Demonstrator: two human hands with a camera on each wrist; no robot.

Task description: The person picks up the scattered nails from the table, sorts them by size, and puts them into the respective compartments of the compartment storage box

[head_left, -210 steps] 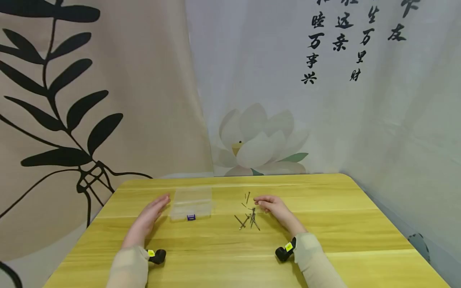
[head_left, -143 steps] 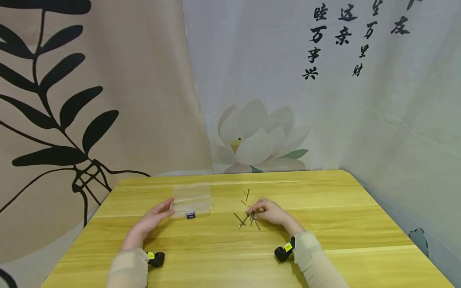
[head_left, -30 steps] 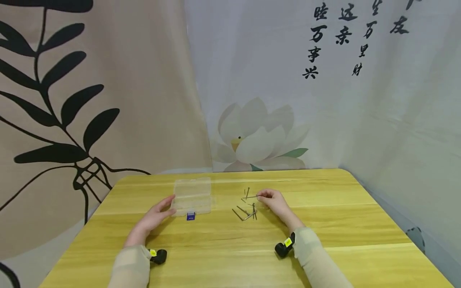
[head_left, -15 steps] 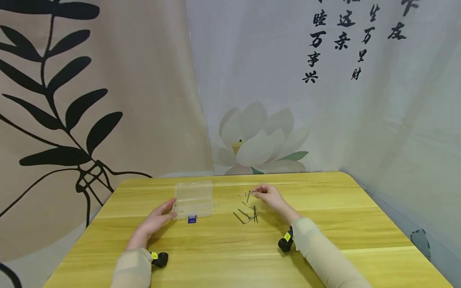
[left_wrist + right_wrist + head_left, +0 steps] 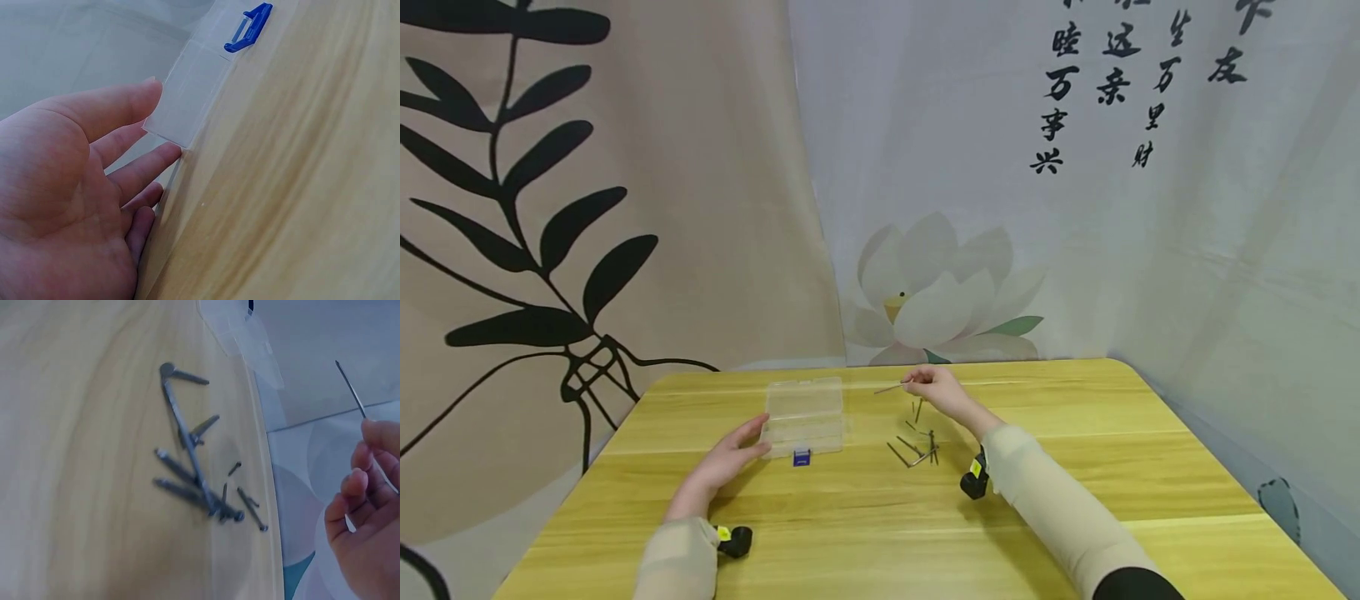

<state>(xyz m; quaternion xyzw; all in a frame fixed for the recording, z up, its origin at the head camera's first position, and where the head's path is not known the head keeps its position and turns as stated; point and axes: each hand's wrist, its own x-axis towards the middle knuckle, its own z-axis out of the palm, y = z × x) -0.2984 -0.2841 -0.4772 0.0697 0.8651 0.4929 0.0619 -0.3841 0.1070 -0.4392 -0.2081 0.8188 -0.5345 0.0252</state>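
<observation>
Between the fingertips of my right hand (image 5: pixel 936 390) a long thin nail (image 5: pixel 889 389) is pinched, its point out to the left in the head view. The right wrist view shows that nail (image 5: pixel 351 389) raised beyond the table edge, clear of the other nails. My left hand (image 5: pixel 726 457) is at the left side of a clear plastic box (image 5: pixel 805 427) with a blue latch (image 5: pixel 802 457). In the left wrist view the thumb and fairly straight fingers (image 5: pixel 147 172) touch the box's end. The box lies open, lid folded back.
Several loose nails of different lengths (image 5: pixel 917 454) lie in a heap right of the box, with shorter nails (image 5: pixel 917 410) behind them. The wooden table (image 5: pixel 850 533) ends at a back edge close to a printed curtain (image 5: pixel 940 167).
My right hand has picked the nail from the heap, lifted it and moved back and left. The left hand has come from beside the box to touch its side.
</observation>
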